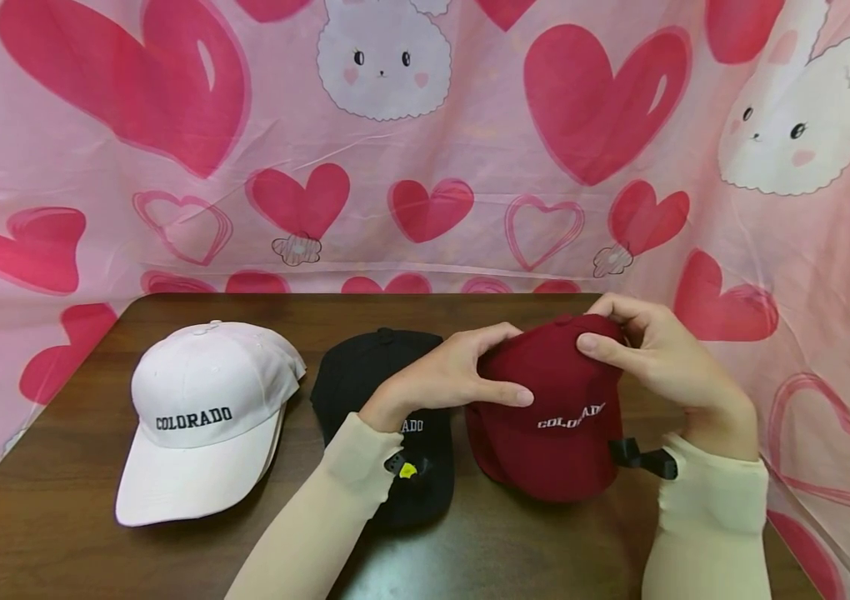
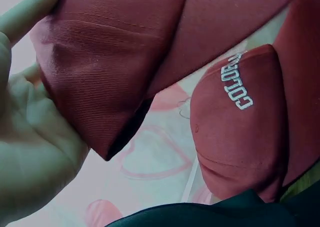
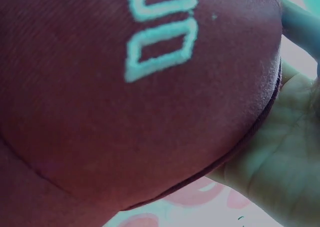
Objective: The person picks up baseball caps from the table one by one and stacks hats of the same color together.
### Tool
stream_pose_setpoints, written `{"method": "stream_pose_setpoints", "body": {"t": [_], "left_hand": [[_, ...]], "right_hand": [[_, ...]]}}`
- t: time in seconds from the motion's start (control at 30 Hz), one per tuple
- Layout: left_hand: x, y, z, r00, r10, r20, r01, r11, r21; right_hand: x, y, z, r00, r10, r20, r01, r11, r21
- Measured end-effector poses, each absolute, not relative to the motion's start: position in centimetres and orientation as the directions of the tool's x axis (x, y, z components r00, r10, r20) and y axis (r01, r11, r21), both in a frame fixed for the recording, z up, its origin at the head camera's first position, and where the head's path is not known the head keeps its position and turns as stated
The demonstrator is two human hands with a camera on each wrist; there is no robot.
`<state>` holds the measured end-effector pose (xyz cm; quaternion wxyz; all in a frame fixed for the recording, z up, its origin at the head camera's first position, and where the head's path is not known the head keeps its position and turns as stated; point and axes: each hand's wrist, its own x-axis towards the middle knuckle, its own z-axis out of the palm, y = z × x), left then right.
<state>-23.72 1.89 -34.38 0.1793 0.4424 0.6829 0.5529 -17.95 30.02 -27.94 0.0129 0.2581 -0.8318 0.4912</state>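
Both hands hold a dark red baseball cap [image 1: 545,367], lettered COLORADO in white, at the right of the table in the head view. My left hand [image 1: 455,367] grips its left side, thumb across the front and fingers behind. On the other side my right hand [image 1: 657,354] holds the crown near the top, thumb in front. A second red cap [image 2: 235,132] shows beside the held one in the left wrist view. In the right wrist view the red cloth [image 3: 100,117] fills most of the picture, with the palm behind its edge.
On the brown wooden table [image 1: 545,550], a black cap [image 1: 353,367] sits in the middle, partly hidden behind my left forearm. White caps [image 1: 200,392], apparently stacked, stand at the left. A pink curtain [image 1: 485,142] with hearts and rabbits hangs behind the table.
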Motion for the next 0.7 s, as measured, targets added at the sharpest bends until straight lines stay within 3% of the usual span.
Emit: {"method": "stream_pose_setpoints", "body": {"t": [0.23, 0.43, 0.7], "left_hand": [[-23.5, 1.6, -33.8, -0.524, 0.814, 0.25, 0.339, -0.07, 0.938], [-23.6, 1.4, -33.7, -0.528, 0.805, 0.269, 0.288, -0.128, 0.949], [-23.9, 1.3, -33.9, -0.58, 0.766, 0.278, 0.216, -0.185, 0.959]], "right_hand": [[-18.1, 30.0, -28.1, -0.868, -0.419, 0.267, -0.44, 0.402, -0.803], [-18.7, 31.5, -28.6, -0.84, -0.508, 0.191, -0.419, 0.383, -0.823], [-19.2, 34.2, -29.9, -0.812, -0.575, 0.101, -0.364, 0.365, -0.857]]}}
